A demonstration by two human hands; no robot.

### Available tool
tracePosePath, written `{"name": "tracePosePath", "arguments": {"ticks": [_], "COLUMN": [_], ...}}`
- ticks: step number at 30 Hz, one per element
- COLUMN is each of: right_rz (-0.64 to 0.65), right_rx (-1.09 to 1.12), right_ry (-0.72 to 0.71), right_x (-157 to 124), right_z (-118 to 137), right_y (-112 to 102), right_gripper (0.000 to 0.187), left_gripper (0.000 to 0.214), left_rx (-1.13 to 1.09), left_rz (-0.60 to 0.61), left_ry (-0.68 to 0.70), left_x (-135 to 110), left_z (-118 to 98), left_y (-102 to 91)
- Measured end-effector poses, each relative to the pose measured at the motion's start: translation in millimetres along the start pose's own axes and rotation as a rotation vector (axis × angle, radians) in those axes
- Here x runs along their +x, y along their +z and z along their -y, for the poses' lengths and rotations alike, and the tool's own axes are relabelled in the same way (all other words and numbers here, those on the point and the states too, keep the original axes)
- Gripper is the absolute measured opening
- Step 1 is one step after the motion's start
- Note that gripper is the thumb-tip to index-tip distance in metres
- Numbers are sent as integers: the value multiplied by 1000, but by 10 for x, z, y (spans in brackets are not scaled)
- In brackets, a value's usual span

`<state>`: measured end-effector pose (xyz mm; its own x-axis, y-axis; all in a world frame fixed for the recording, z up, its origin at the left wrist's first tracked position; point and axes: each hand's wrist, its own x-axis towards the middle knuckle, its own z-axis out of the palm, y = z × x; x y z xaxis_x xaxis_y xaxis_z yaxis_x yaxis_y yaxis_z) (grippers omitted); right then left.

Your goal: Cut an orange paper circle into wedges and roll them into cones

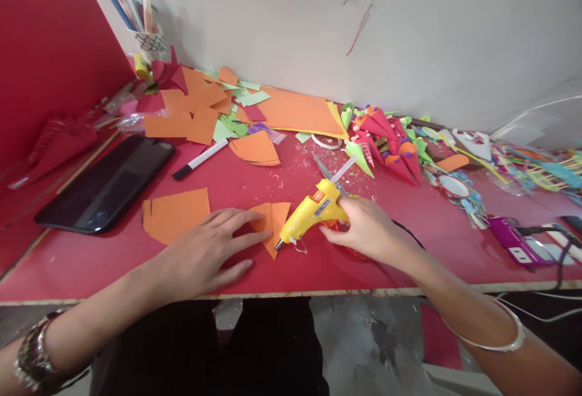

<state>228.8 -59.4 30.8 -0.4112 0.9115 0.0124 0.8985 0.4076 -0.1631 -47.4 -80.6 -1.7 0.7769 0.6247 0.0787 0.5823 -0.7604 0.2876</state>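
My right hand (364, 226) is wrapped round a yellow hot glue gun (311, 211), a clear glue stick (344, 168) poking out of its back. The metal nozzle points down and left, at the lower edge of a creased orange paper piece (278, 220). My left hand (213, 250) lies flat with fingers spread, its fingertips resting on the left part of that piece. Partly under the left hand and wrist is a larger orange paper cutout (175, 211) with a curved edge. Scissors (322, 167) are partly hidden behind the glue gun.
A black phone (109, 181) lies at left, near a marker (200, 159) and a stack of orange cutouts (257, 148). Paper scraps (200, 96) and a pen cup (150, 44) stand behind. Colourful paper cones (386, 135) and a purple power strip (516, 241) are at right.
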Motion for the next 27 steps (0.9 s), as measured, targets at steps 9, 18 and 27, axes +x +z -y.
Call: {"name": "tracePosePath", "arguments": {"ticks": [9, 18, 27], "right_rz": [23, 61, 86], "right_rx": [-16, -69, -95], "right_ry": [-21, -15, 16], "right_x": [-20, 1, 22], "right_z": [-4, -4, -10], "right_y": [6, -27, -88], "right_gripper": [13, 8, 6], "left_gripper": [41, 41, 41], "left_rx": [-9, 4, -19], "left_rz": [6, 12, -9], "left_ry": [-11, -9, -1], "left_x": [7, 4, 7], "left_z": [-8, 0, 2], "left_y": [-5, 8, 8]}}
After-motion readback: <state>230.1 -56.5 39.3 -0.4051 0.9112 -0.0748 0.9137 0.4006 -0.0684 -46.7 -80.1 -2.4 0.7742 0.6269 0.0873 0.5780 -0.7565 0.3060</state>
